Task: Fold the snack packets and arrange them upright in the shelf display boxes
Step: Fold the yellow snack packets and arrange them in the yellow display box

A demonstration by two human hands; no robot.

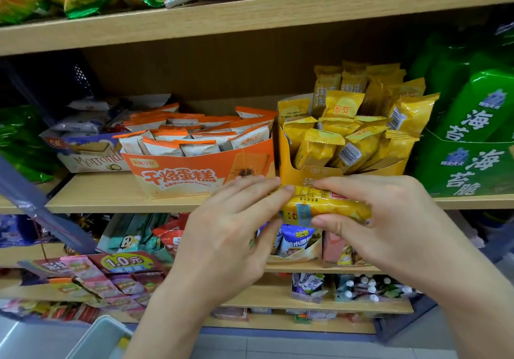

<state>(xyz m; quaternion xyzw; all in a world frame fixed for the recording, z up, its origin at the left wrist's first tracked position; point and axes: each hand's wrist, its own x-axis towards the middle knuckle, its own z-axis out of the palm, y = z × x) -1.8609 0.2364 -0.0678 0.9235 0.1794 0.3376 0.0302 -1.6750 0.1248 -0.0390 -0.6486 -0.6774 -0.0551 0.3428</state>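
Yellow crinkly plastic snack packet (328, 205) sat pinched in your left hand (236, 219) and right hand (389, 219), six o'clock of the yellow cardboard display box (300, 173); slick film could unfold if you slackened.

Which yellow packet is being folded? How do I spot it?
Find the middle wooden shelf, then its yellow display box. Just in front, the left hand and right hand hold one yellow packet sideways; the other yellow packets stand in the box.
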